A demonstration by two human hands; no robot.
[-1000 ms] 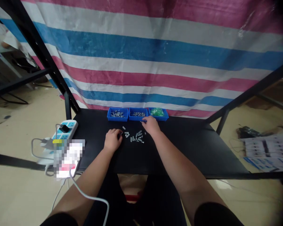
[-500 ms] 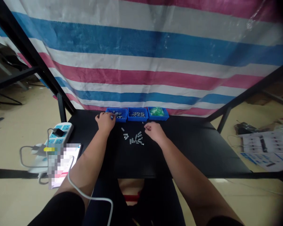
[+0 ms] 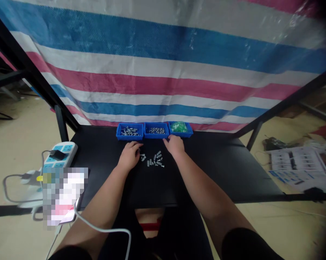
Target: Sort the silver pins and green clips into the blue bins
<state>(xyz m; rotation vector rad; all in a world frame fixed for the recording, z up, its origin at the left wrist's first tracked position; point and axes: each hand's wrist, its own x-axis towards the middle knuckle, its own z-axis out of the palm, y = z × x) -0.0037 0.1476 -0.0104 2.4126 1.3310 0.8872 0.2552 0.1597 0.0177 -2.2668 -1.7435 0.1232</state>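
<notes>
My left hand is low over the black table, just left of the loose metal pieces. Its index finger stretches forward, apart from the thumb; a small piece may lie under the fingers, but I cannot make it out. My right hand reaches to the front of the middle blue bin, fingers apart, fingertips by its lower right corner. Small grey metal cylinders and some screws lie scattered between the hands. Similar cylinders fill the left blue bin; the middle one holds small screws.
A right blue bin contains a green plastic bag. At the left stand a white power strip and a lit phone with a cable crossing my left forearm. A striped sheet hangs behind the black table.
My left hand has come out of the left bin and down towards the loose pieces. My right hand has shifted slightly forward towards the bins. The camera view has moved a little.
</notes>
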